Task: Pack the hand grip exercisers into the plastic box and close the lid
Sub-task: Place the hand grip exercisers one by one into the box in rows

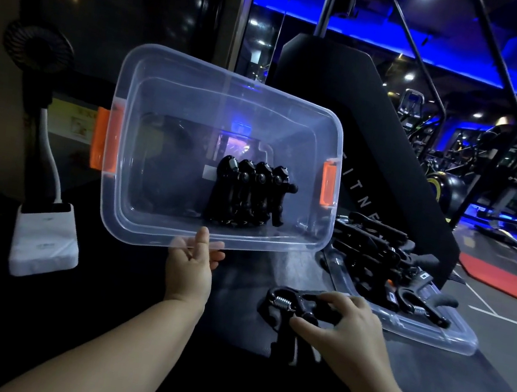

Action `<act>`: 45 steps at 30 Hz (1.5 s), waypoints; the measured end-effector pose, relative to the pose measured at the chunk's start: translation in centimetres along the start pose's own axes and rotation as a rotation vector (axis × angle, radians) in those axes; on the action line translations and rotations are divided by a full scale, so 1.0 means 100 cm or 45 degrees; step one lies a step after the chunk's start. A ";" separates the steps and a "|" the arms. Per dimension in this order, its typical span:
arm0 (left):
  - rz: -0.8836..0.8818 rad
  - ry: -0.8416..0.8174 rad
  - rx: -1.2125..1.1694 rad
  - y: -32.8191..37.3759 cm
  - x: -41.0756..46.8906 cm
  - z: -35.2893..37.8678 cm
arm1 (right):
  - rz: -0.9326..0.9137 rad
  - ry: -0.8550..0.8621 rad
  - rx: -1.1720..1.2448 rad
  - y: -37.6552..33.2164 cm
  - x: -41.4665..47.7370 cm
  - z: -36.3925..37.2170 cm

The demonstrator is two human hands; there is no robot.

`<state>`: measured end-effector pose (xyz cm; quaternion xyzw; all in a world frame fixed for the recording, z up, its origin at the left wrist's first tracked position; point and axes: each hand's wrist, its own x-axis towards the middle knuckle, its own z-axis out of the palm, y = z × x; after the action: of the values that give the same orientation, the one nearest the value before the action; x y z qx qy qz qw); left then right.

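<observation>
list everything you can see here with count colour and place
plastic box: one, clear with orange latches, tilted up toward the camera, held by its near rim
grip exercisers in box: four, black, in a row at the right
lid: one, clear, flat on the dark surface at right
grip exercisers on lid: several, black, piled
fan: one, black head, left
white block: one, left
left hand: holds the box rim
right hand: grasping one black grip exerciser
</observation>
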<state>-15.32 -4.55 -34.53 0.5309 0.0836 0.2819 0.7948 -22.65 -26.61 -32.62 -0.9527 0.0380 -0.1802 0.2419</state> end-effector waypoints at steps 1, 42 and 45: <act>0.001 -0.001 0.003 0.000 0.000 0.000 | -0.011 0.013 -0.021 -0.001 0.001 -0.001; -0.036 -0.020 -0.009 0.002 0.000 -0.002 | -0.169 0.071 -0.133 -0.056 0.026 -0.042; -0.029 -0.025 -0.002 0.000 0.001 -0.003 | -0.048 -0.004 0.073 -0.054 0.027 -0.047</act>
<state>-15.39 -4.30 -34.60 0.5320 0.0816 0.2677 0.7991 -21.86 -24.37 -25.34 -0.9462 0.0146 -0.1844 0.2656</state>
